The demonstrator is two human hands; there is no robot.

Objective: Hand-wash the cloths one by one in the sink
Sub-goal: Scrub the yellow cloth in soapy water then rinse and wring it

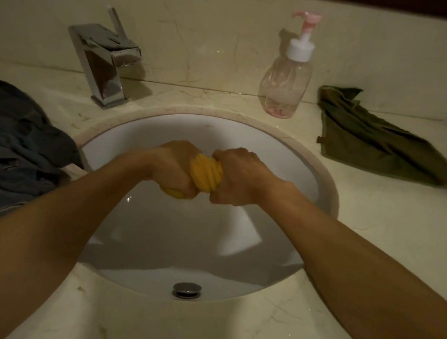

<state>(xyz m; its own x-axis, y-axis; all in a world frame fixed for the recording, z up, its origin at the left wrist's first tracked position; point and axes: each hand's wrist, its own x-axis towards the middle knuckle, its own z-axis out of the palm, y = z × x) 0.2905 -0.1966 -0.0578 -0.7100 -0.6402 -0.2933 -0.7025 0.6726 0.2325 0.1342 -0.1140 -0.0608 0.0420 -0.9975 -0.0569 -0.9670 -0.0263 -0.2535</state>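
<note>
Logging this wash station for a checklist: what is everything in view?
counter: 1, cream marble, across the frame
sink: 1, white, set in counter
drain plug: 1, metal, near side of basin
faucet: 1, chrome, behind sink, left
pump bottle: 1, clear with pink pump, behind sink, right
yellow cloth: 1, yellow, twisted, held over sink
green cloth: 1, olive green, counter right of sink
dark cloth pile: count unclear, dark blue, counter left of sink
left hand: 1, grips yellow cloth
right hand: 1, grips yellow cloth
</note>
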